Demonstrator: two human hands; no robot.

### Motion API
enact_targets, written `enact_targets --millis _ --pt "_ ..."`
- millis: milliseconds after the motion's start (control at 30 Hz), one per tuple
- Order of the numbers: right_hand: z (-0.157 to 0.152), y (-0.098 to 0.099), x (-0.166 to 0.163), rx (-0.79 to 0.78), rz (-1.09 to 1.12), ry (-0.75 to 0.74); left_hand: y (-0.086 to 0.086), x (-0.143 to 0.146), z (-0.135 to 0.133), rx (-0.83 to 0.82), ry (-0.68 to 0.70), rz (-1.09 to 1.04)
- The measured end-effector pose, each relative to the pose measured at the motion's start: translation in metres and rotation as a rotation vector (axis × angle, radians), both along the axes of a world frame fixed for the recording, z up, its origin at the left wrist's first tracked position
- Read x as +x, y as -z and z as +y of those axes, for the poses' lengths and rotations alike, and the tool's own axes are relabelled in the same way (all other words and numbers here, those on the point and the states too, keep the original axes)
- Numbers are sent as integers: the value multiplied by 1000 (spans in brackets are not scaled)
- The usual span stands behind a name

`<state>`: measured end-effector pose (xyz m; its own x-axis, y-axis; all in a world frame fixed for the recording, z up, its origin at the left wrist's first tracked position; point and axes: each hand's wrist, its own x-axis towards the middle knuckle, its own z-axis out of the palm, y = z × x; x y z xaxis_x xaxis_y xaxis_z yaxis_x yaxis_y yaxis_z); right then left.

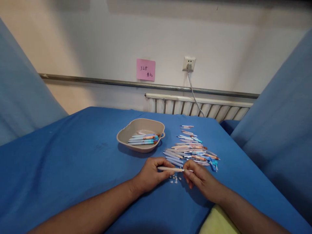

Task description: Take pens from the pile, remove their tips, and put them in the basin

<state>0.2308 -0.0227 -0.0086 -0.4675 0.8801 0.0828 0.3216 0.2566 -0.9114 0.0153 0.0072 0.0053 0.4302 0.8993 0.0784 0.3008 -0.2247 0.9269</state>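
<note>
A cream pen barrel (170, 169) lies level between my two hands. My left hand (149, 175) is closed around it, thumb and fingers pinching its sides. At the barrel's right end, my right hand (201, 178) pinches a thin white pen refill (191, 171), partly hidden by the fingers. The refill meets the barrel's end; how deep it sits I cannot tell. Several tiny white pieces (175, 179) are scattered on the cloth just below the barrel. Beyond my hands spreads a loose pile of pen parts (188, 148), with barrels, refills and blue and orange pieces.
A beige basin (123, 138) holding several pens (143, 139) stands left of the pile. Blue cloth (80, 156) covers the table. Behind are a radiator (177, 105), a metal rail (109, 82), a plugged-in cable (192, 89) and a pink note (145, 70). Blue curtains (282, 130) hang at both sides.
</note>
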Motion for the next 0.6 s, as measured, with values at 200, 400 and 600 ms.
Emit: enact_targets --millis 200,400,600 --pt "-3 -5 1 11 23 39 -1 -1 0 16 32 59" --pt "-4 -10 2 22 79 18 -8 3 -9 202 278 148" --pt "-6 -15 5 20 68 -6 -18 12 -21 206 406 193"
